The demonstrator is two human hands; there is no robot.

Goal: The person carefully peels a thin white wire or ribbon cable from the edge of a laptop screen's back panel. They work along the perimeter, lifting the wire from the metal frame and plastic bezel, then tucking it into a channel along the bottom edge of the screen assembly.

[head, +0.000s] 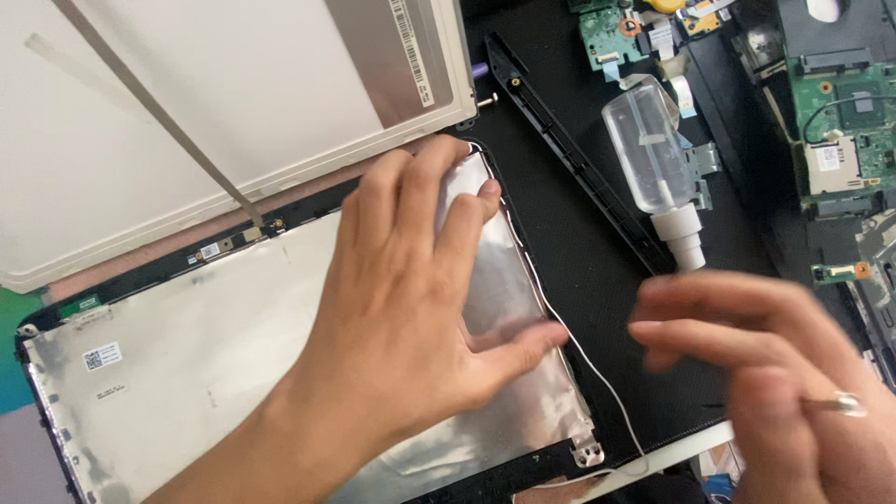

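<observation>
Here left hand (411, 299) lies fingers spread on foil-lined lid (187, 373); black mat (579, 252); right hand (765, 373) blurred, fingers unclear

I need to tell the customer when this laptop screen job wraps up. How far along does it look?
Done: the display panel is out of the lid shell and lies face down above it; a bezel strip sits aside. In hand: the left hand presses flat on the shell's foil lining beside the white cable; the right hand hovers blurred. Left: circuit boards lie loose, so nothing looks reassembled.

Right hand (765, 373) motion-blurred, cut by frame edge; foil-lined lid (187, 373) partly under left hand (411, 308).
</observation>
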